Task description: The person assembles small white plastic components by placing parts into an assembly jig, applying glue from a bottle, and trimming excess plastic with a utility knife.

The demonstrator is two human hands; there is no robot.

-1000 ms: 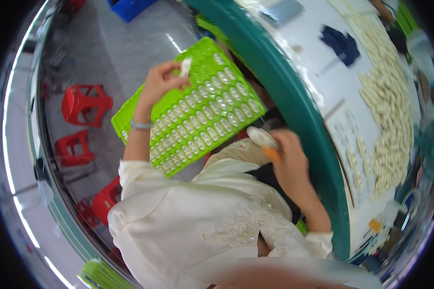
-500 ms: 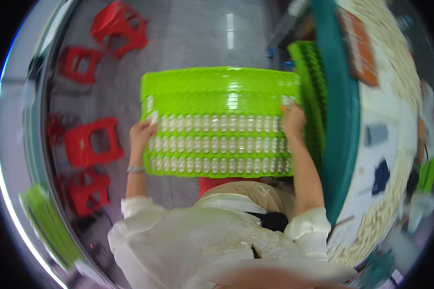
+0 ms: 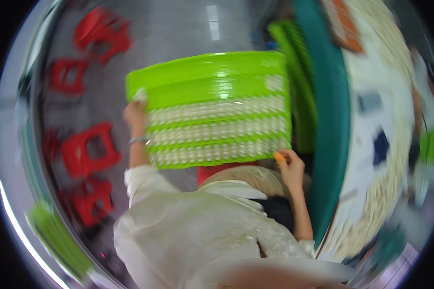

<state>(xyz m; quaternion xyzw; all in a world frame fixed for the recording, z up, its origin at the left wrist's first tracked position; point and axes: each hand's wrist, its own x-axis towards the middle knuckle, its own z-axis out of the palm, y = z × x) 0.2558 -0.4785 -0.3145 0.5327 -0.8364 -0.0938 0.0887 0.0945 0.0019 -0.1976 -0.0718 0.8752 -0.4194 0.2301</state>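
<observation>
A bright green tray (image 3: 178, 83) is held out in front of me. Three rows of small white oblong pieces (image 3: 217, 131) sit in its near half, and a few more lie at its far right corner. My left hand (image 3: 136, 115) grips the tray's left edge, with something white (image 3: 140, 95) at its fingertips, too blurred to name. At the near right corner, my right hand (image 3: 291, 168) is closed on the tray's edge. A small orange thing (image 3: 278, 157) shows at its fingertips; whether it is worn or held I cannot tell.
Right of me, a teal-edged table (image 3: 330, 144) carries heaps of white pieces (image 3: 369, 224), a dark blue cloth (image 3: 381, 146) and an orange-brown box (image 3: 342, 24). More green trays (image 3: 299, 86) stand beside it. Red stools (image 3: 89, 149) are on the left floor.
My right hand has moved from the tray's upper right edge down to its near right corner. My left hand has slid farther up the left edge. The view has shifted too.
</observation>
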